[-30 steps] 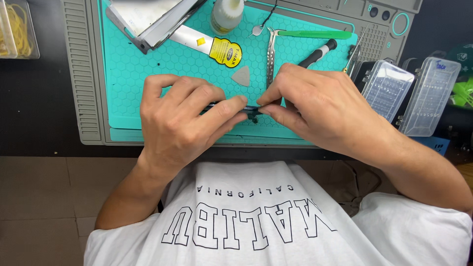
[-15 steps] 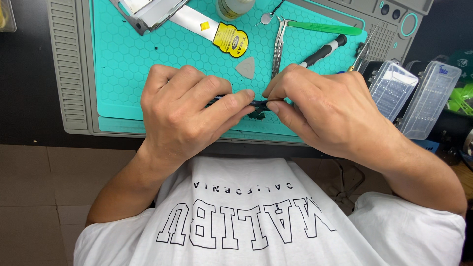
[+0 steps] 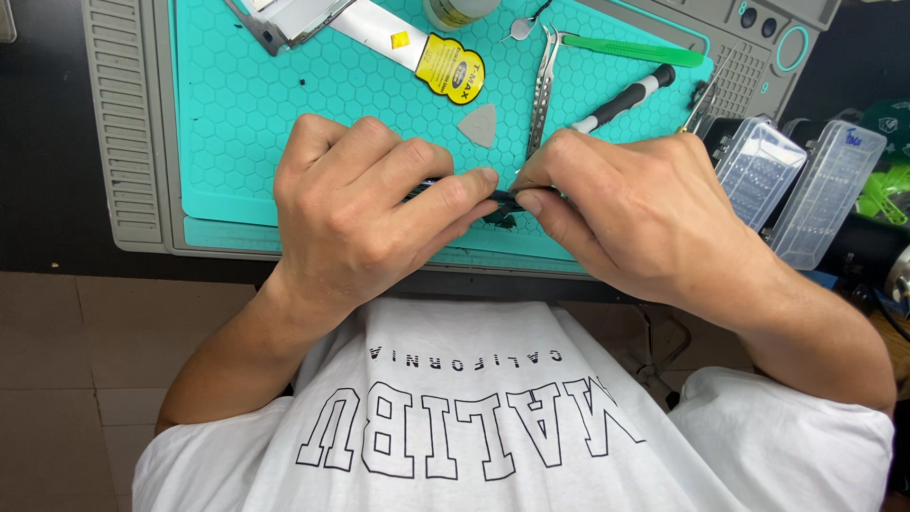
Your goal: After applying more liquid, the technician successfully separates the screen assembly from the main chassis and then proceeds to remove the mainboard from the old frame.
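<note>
Both hands meet over the near edge of a teal honeycomb work mat [image 3: 246, 104]. My left hand [image 3: 365, 213] and my right hand [image 3: 630, 204] pinch the same small dark, thin part [image 3: 500, 205] between thumbs and forefingers. Most of that part is hidden by the fingers, so its shape is unclear. Just beyond the fingertips lie a grey triangular pick [image 3: 479, 124] and steel tweezers [image 3: 543, 87].
On the mat's far side lie a white tube with a yellow label [image 3: 427, 55], a green-handled tool [image 3: 633, 49], a black-handled screwdriver [image 3: 621, 99] and a metal frame piece [image 3: 284, 19]. Two clear plastic parts boxes [image 3: 796, 180] stand at the right. The grey mat border [image 3: 118, 123] runs along the left.
The view has shifted so the mat and tools sit higher in the frame. Both hands stay pinched together on the small dark part with little change in grip.
</note>
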